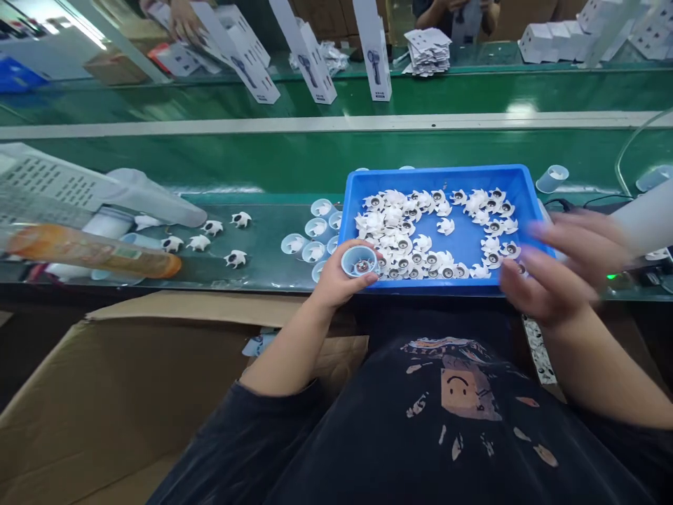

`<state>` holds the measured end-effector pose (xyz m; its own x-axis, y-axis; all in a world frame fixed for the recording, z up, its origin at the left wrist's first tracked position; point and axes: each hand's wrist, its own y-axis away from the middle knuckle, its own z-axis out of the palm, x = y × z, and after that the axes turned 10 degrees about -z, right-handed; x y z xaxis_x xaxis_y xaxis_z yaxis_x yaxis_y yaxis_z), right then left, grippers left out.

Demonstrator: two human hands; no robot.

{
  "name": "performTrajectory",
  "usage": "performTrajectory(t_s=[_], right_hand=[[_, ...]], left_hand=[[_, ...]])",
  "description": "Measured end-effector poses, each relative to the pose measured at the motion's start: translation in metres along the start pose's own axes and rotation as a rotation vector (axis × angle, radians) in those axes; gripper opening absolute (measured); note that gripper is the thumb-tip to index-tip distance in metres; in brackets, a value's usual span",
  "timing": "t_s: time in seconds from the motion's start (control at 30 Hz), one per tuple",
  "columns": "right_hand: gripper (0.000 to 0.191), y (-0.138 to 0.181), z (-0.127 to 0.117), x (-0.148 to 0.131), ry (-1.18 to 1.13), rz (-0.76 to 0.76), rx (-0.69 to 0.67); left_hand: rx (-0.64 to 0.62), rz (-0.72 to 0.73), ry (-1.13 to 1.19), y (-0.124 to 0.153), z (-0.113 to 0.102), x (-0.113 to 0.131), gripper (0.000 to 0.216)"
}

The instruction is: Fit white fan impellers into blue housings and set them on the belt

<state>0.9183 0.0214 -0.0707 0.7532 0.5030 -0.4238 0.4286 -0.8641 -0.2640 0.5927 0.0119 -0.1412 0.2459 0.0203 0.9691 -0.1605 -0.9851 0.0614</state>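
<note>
My left hand [341, 277] is wrapped round a small translucent blue cup [359, 261], held upright at the front left corner of a blue tray [436, 175]. A metallic part shows at the bottom of the cup, too small to name. White fan impellers [394, 210] lie heaped in the tray, mostly along its left and front. Over the tray's right end my right hand [562, 270] is smeared by motion, so whether its fingers hold anything cannot be made out. More cups [316, 228] with white parts inside stand left of the tray.
Several loose impellers [235, 259] lie on the green bench, near an orange-wrapped tube [94, 251] and a white perforated basket [57, 179]. A cardboard box [158, 393] stands below the edge. Behind a pale rail are printed white boxes [378, 70] and other people's hands [186, 21].
</note>
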Motion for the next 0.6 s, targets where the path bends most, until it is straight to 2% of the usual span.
performTrajectory(t_s=[0.13, 0.2, 0.27, 0.37, 0.43, 0.53, 0.6], right_hand=[[0.032, -0.066, 0.054, 0.010, 0.184, 0.036, -0.319], [0.024, -0.088, 0.074, 0.022, 0.243, 0.081, -0.459], [0.020, -0.102, 0.086, 0.033, 0.275, 0.122, -0.535], [0.025, -0.113, 0.090, 0.037, 0.251, 0.184, -0.552], [0.026, -0.114, 0.085, 0.031, 0.167, 0.213, -0.516], [0.030, -0.101, 0.073, 0.011, -0.122, 0.190, -0.431], [0.042, -0.083, 0.066, -0.007, -0.418, 0.151, -0.402]], left_hand=[[-0.001, 0.033, -0.019, -0.006, 0.004, 0.003, 0.062], [0.064, 0.073, -0.021, -0.005, 0.003, 0.002, 0.063], [0.101, 0.070, 0.030, -0.002, 0.003, 0.000, 0.064], [0.048, -0.008, 0.163, 0.002, 0.005, 0.000, 0.070], [0.023, -0.017, 0.189, 0.005, 0.006, 0.003, 0.075], [0.045, 0.028, 0.057, 0.011, 0.009, 0.013, 0.073], [0.025, 0.056, -0.080, 0.015, 0.011, 0.022, 0.063]])
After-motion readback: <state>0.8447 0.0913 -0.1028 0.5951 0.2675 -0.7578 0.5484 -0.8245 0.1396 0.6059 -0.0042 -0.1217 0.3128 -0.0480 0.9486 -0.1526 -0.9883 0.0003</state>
